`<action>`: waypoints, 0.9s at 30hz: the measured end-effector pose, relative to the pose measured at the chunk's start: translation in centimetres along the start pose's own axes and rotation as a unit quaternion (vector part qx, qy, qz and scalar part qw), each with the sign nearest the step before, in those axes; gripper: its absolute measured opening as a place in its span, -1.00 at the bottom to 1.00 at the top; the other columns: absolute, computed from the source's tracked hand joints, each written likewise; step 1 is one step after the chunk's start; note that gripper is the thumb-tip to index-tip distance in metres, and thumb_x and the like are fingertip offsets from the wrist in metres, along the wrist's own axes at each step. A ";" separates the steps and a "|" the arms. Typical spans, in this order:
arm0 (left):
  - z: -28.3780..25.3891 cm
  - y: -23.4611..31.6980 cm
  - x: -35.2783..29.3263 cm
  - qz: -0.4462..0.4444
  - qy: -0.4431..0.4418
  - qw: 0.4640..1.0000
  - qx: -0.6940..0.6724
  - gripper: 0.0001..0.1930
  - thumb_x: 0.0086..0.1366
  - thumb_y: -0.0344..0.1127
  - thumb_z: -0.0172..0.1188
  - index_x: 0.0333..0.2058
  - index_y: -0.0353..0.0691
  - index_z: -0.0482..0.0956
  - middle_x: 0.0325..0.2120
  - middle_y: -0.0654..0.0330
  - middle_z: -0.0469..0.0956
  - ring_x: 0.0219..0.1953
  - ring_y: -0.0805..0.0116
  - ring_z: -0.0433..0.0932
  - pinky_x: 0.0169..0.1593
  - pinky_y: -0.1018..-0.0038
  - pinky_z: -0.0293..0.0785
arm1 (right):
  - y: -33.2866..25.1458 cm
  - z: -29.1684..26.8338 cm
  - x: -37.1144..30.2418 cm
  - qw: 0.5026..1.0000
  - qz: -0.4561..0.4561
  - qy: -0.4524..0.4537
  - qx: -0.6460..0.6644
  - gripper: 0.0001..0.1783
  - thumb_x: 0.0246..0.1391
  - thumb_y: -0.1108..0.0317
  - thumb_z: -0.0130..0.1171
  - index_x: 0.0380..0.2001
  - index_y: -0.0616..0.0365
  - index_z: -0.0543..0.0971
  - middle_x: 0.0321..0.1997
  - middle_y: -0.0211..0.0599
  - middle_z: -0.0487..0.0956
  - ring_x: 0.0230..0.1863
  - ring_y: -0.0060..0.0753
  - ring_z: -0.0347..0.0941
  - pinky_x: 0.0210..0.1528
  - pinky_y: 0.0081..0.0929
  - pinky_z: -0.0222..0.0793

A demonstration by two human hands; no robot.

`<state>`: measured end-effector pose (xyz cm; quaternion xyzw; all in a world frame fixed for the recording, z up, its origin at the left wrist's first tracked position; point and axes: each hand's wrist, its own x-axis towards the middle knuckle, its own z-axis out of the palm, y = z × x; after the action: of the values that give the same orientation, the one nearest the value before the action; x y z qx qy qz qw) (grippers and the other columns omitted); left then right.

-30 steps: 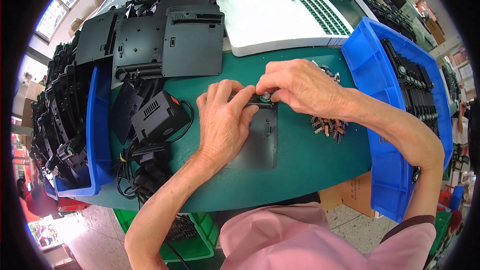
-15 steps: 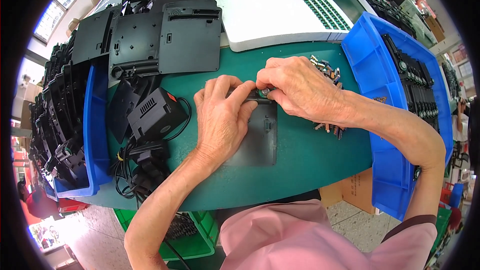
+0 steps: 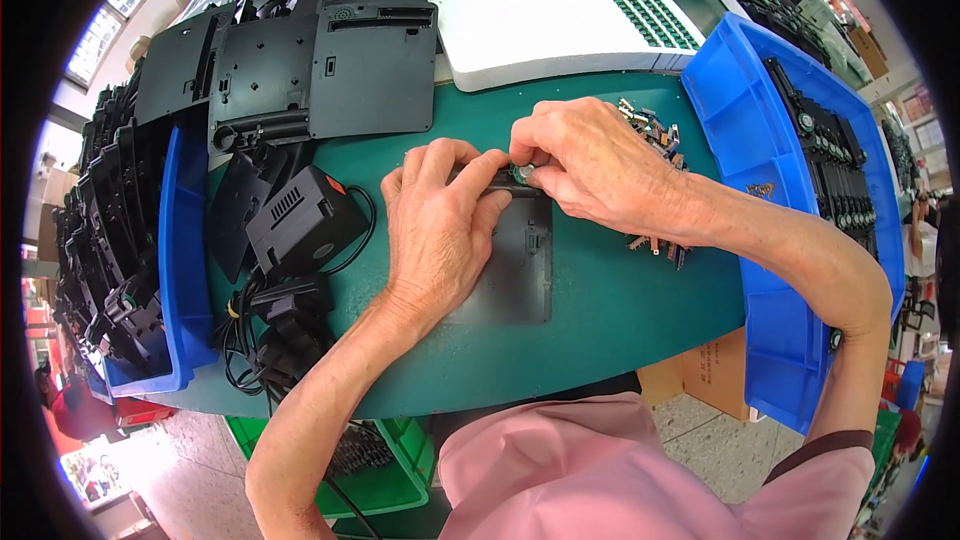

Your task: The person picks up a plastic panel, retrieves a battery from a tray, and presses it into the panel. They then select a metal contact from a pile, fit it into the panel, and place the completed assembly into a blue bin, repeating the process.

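A flat black plastic panel [image 3: 522, 270] lies on the green table, its ridged far edge partly covered by my hands. My left hand [image 3: 437, 225] is closed over that edge at the left, thumb and fingertips pressing on it. My right hand [image 3: 607, 172] pinches a small round silver-and-green part [image 3: 522, 173] at the far edge of the panel, close to the left fingertips. How the part sits in the panel is hidden by my fingers. Right of and behind my right hand lies a pile of small metal connector pieces [image 3: 655, 145].
More black panels [image 3: 372, 80] are stacked at the back left, beside a white foam tray [image 3: 510, 15] with rows of small green parts. Blue bins [image 3: 180, 270] flank the table; the right blue bin [image 3: 725, 90] holds black assemblies. A black boxy device [image 3: 305, 220] with cables stands at left.
The whole view has shifted slightly, with table things a little higher in the picture. My right fingers have turned slightly around the round part; both hands stay at the panel's far edge.
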<state>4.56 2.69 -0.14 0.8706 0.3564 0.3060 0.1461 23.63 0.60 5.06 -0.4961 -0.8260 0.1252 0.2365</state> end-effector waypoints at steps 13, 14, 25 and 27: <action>-0.1 0.1 0.0 0.000 -0.002 1.000 0.001 -0.68 0.10 -0.40 0.33 -0.11 -0.17 0.63 -0.21 0.20 0.47 -0.09 0.16 0.41 0.01 0.20 0.27 | -0.2 -1.7 1.1 0.978 0.183 -0.071 0.065 -0.85 -0.18 0.51 0.13 -0.47 0.34 0.60 -0.59 -0.02 0.60 -0.44 -0.05 0.59 -0.26 -0.20 0.49; -0.1 0.0 0.0 0.000 -0.003 1.000 0.000 -0.68 0.10 -0.40 0.33 -0.11 -0.17 0.63 -0.21 0.20 0.47 -0.09 0.16 0.41 0.01 0.20 0.27 | 0.0 -1.6 1.1 0.980 0.174 -0.073 0.055 -0.84 -0.17 0.51 0.12 -0.46 0.33 0.61 -0.59 -0.04 0.60 -0.44 -0.05 0.60 -0.26 -0.20 0.50; 0.0 0.0 0.0 -0.002 -0.002 1.000 0.006 -0.67 0.09 -0.41 0.33 -0.11 -0.16 0.63 -0.20 0.19 0.48 -0.08 0.16 0.41 0.01 0.20 0.27 | -0.3 -0.6 0.7 0.988 0.126 -0.091 0.012 -0.83 -0.10 0.56 0.17 -0.37 0.27 0.64 -0.42 -0.04 0.63 -0.28 -0.04 0.60 -0.20 -0.13 0.50; 0.1 0.0 0.0 -0.002 0.000 1.000 0.003 -0.67 0.09 -0.41 0.33 -0.11 -0.15 0.63 -0.20 0.20 0.48 -0.08 0.16 0.41 0.01 0.20 0.27 | -0.4 -0.6 0.7 0.988 0.123 -0.090 0.003 -0.82 -0.10 0.56 0.17 -0.36 0.27 0.64 -0.42 -0.03 0.63 -0.28 -0.03 0.60 -0.20 -0.12 0.50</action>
<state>4.55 2.69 -0.23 0.8705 0.3587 0.3046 0.1440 23.40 1.01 5.94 -0.5799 -0.7761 0.2002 0.1460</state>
